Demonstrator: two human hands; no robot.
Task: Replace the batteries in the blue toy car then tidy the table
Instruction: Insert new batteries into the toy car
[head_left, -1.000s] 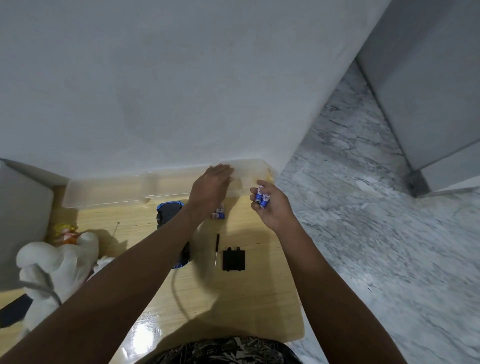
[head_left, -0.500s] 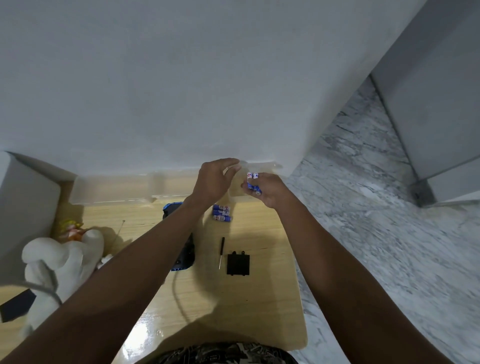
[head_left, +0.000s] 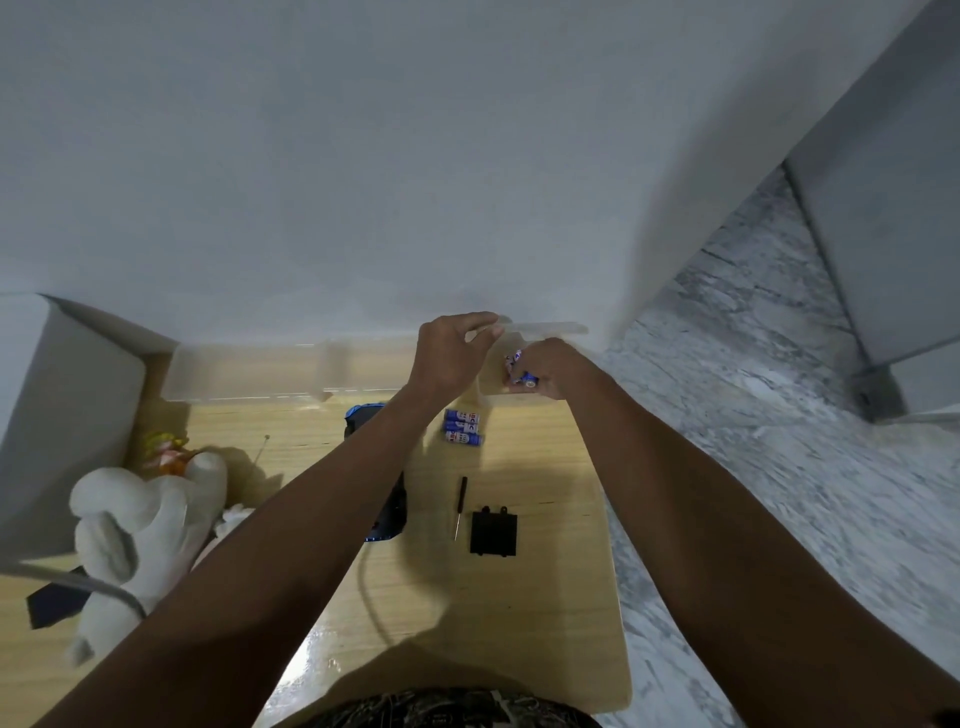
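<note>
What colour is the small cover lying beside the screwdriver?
Black; the cover shows plainly in the head view.

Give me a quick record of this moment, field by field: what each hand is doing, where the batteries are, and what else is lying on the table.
left hand: lifts the lid of the clear plastic box at the table's far edge
right hand: grips held batteries at the box's right end
loose batteries: three, side by side on the table
blue toy car: partly hidden by the left forearm
screwdriver: beside the black battery cover
white plush toy: on the left side
</note>
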